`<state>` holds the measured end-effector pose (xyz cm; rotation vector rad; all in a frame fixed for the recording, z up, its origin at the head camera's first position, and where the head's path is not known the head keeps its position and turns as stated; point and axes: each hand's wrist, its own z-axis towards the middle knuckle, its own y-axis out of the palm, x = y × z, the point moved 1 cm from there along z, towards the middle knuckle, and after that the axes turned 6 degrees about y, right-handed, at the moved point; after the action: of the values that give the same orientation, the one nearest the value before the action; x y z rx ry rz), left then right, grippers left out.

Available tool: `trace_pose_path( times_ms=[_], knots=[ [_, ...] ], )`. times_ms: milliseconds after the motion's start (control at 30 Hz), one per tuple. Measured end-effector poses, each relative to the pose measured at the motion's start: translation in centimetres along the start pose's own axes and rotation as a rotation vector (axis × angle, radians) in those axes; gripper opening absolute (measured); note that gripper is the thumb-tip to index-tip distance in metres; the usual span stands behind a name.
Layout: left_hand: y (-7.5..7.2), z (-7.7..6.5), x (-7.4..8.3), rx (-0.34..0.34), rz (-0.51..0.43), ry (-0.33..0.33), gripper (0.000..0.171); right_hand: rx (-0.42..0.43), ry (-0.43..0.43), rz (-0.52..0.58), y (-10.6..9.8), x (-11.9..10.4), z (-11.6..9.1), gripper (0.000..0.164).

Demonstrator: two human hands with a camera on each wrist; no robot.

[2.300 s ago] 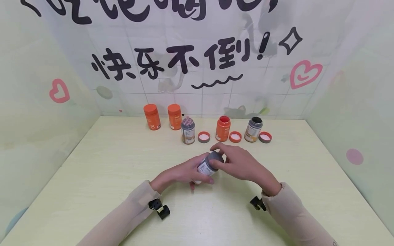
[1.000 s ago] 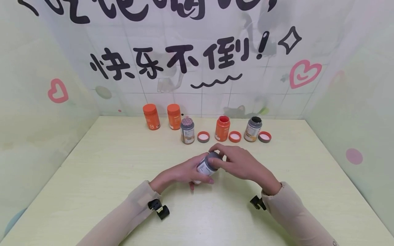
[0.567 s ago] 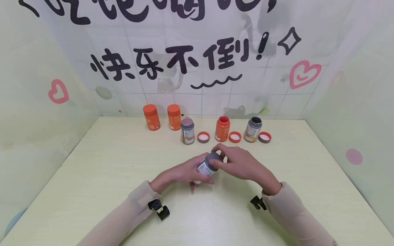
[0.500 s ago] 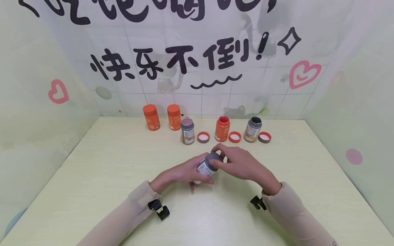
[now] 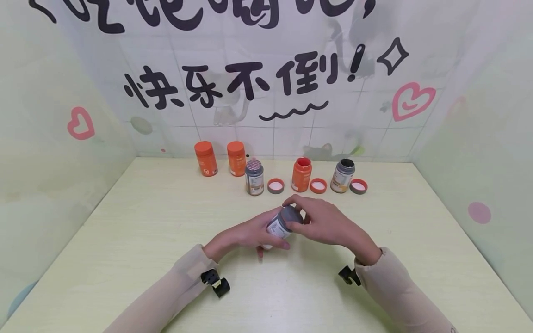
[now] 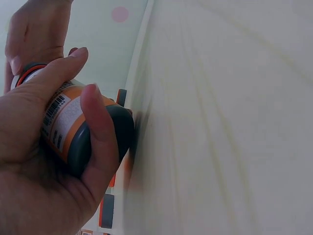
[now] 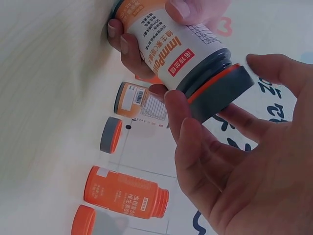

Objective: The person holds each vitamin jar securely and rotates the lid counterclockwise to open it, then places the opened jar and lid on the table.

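Head view: hands grip a tilted bottle and, seemingly, its cap.

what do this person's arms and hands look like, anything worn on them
The left sleeve and right sleeve are long and beige, ending at the wrists. A small black device shows by each cuff, left and right. The left hand and right hand are bare, no gloves or rings visible.

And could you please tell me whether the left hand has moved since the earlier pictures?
No; against the open orange bottle, the left hand shows no clear shift.
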<state>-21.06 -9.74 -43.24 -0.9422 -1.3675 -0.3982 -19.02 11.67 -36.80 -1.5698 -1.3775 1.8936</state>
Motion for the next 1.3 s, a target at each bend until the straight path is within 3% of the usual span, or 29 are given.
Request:
trace_pose_path(
  times_ms=[233, 600, 967, 1300],
  knots=[
    [0.04, 0.01, -0.05, -0.009, 0.009, 0.003, 0.068, 0.024, -0.017, 0.013, 0.18, -0.01, 0.15, 0.028],
    [0.07, -0.01, -0.07, 0.005, 0.012, -0.014, 0.064, 0.000, 0.072, -0.022, 0.24, 0.23, 0.41, 0.040],
    [-0.02, -0.11, -0.16, -0.001, 0.001, 0.004, 0.068, 0.009, -0.009, -0.031, 0.00, -0.16, -0.08, 0.039],
    [0.05, -0.08, 0.02, 0.002, 0.009, -0.017, 0.066, 0.039, 0.036, -0.020, 0.37, 0.13, 0.36, 0.037]
  ],
)
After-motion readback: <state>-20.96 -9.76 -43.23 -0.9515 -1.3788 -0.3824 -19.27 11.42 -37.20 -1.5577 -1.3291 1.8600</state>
